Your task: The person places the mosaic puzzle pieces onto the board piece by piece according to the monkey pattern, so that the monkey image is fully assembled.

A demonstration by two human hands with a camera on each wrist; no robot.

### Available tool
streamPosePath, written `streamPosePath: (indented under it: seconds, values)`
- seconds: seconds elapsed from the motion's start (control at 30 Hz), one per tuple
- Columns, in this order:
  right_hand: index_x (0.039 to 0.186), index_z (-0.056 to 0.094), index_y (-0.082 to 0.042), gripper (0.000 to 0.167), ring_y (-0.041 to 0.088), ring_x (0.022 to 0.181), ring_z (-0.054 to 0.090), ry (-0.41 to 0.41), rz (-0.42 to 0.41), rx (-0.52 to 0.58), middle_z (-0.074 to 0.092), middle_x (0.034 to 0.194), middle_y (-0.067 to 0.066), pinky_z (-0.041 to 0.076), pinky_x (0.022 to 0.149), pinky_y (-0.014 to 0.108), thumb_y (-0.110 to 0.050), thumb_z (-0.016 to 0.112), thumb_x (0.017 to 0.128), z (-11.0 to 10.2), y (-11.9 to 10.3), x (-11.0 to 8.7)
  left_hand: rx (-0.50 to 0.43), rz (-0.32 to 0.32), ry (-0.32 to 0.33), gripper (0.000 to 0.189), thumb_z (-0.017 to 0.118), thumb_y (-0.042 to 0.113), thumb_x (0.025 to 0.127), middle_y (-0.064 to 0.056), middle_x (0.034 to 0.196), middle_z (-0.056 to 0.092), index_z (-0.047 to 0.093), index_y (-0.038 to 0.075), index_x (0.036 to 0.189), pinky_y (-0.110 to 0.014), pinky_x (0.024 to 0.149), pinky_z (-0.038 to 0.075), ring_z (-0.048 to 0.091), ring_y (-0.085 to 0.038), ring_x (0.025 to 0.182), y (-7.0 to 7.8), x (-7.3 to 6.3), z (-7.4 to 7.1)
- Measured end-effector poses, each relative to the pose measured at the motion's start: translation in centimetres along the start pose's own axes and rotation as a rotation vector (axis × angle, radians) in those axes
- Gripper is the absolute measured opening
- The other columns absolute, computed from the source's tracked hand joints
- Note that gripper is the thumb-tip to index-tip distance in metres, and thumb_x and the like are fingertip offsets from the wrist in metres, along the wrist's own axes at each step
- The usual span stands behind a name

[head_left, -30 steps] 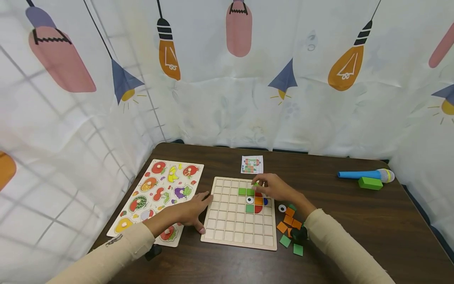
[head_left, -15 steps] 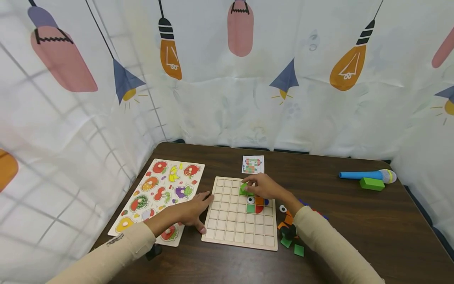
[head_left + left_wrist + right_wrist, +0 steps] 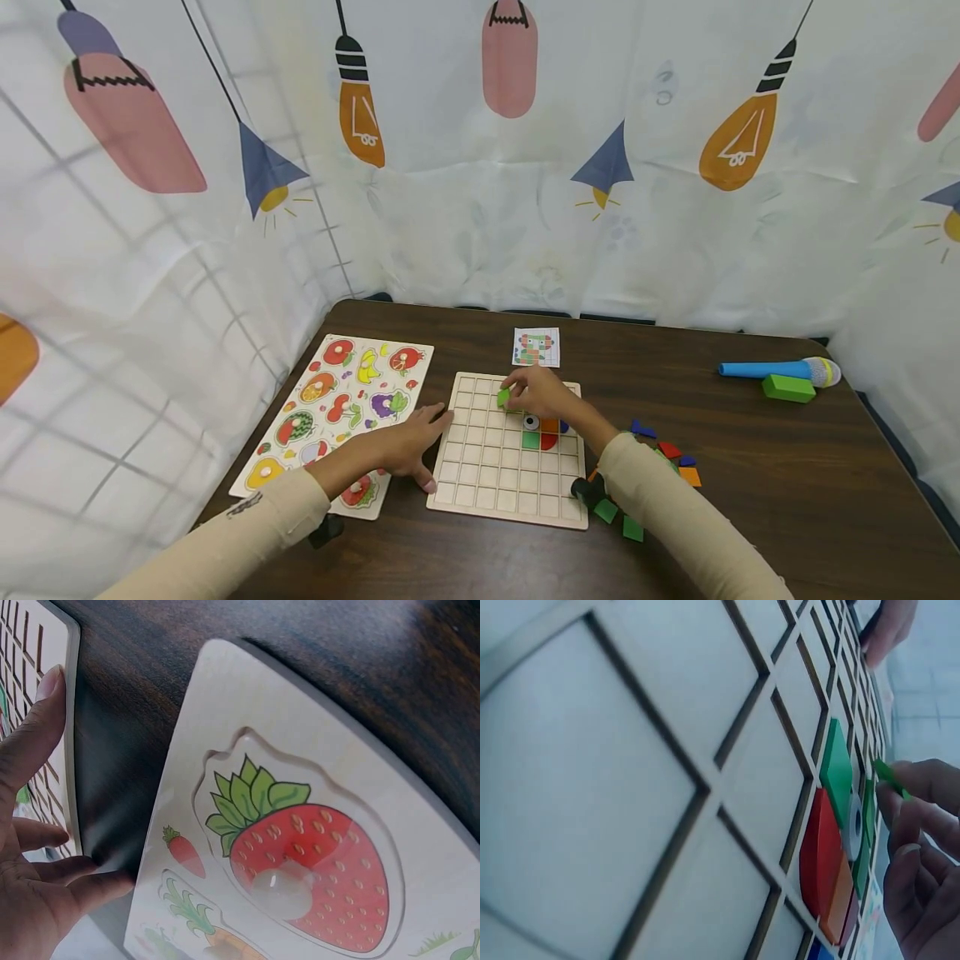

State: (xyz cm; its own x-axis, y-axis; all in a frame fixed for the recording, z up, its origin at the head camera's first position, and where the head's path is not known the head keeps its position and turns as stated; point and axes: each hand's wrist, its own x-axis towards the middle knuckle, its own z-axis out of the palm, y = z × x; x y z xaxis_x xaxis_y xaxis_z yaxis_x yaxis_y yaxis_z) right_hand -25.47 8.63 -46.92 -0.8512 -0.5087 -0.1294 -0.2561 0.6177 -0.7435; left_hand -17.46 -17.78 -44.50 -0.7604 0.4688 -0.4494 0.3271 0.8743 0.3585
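Observation:
A wooden grid board [image 3: 487,481] lies in front of me on the table. Along its left edge my left hand [image 3: 405,446] rests with fingers spread; in the left wrist view its thumb [image 3: 46,712] lies over the rim. My right hand [image 3: 542,392] pinches a light green square tile [image 3: 889,780] between thumb and fingers, over the board's upper part. Just below that hand, the grid holds a teal-green tile [image 3: 530,440], an eye tile [image 3: 531,422], an orange tile [image 3: 550,425] and a red rounded tile [image 3: 549,442]. The right hand partly covers other set tiles.
Left of the grid lies a fruit knob puzzle [image 3: 360,358]. A small pattern card [image 3: 536,347] sits behind the board. Loose coloured tiles [image 3: 690,476] are scattered to the right, partly under the right sleeve. A toy microphone [image 3: 765,369] and green block [image 3: 787,388] lie at far right.
My right hand has moved left across the board's upper rows with the green tile, exposing more loose tiles beyond the forearm. The left hand stays where it was.

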Motion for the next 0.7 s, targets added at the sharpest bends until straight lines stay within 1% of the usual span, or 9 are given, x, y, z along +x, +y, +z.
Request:
streamPosePath:
  seconds: [0.17, 0.3, 0.4, 0.53, 0.7]
  values:
    - [0.113, 0.073, -0.005, 0.027, 0.011, 0.073, 0.06, 0.016, 0.004, -0.026, 0.071, 0.085, 0.001, 0.05, 0.068, 0.026, -0.013, 0.078, 0.087, 0.5, -0.5, 0.1, -0.004, 0.0, 0.002, 0.113, 0.091, 0.032, 0.072, -0.023, 0.165, 0.015, 0.024, 0.004, 0.158, -0.057, 0.118, 0.028, 0.014, -0.044, 0.153, 0.1, 0.0, 0.0]
    - [0.11, 0.074, -0.008, 0.026, 0.011, 0.072, 0.059, 0.031, 0.014, -0.052, 0.07, 0.083, -0.001, 0.05, 0.068, 0.027, -0.016, 0.08, 0.086, 0.8, -0.6, 0.3, -0.006, 0.0, 0.0, 0.113, 0.091, 0.032, 0.072, -0.023, 0.165, 0.015, 0.024, 0.004, 0.158, -0.057, 0.118, 0.029, 0.014, -0.043, 0.153, 0.0, 0.0, 0.0]
    - [0.108, 0.075, -0.01, 0.027, 0.012, 0.072, 0.058, 0.045, 0.022, -0.075, 0.068, 0.083, -0.002, 0.049, 0.066, 0.028, -0.017, 0.082, 0.084, 1.1, -0.4, 0.5, -0.007, 0.0, -0.001, 0.113, 0.091, 0.032, 0.072, -0.023, 0.165, 0.014, 0.024, 0.004, 0.158, -0.057, 0.118, 0.028, 0.013, -0.043, 0.153, -0.1, 0.0, 0.0]
    - [0.106, 0.076, -0.012, 0.024, 0.011, 0.07, 0.057, 0.064, 0.036, -0.116, 0.066, 0.081, -0.004, 0.047, 0.064, 0.028, -0.02, 0.083, 0.084, 1.3, -0.3, 0.7, -0.007, -0.001, -0.002, 0.113, 0.091, 0.032, 0.072, -0.023, 0.165, 0.014, 0.023, 0.004, 0.158, -0.057, 0.119, 0.028, 0.013, -0.043, 0.153, -0.1, 0.1, 0.0]
    - [0.102, 0.077, -0.012, 0.02, 0.012, 0.067, 0.055, 0.069, 0.038, -0.144, 0.064, 0.077, -0.005, 0.045, 0.061, 0.027, -0.02, 0.082, 0.085, 1.2, -0.8, 0.5, -0.006, -0.011, -0.005, 0.114, 0.091, 0.032, 0.072, -0.022, 0.166, 0.014, 0.023, 0.004, 0.159, -0.056, 0.119, 0.028, 0.013, -0.043, 0.154, 0.0, 0.1, 0.0]
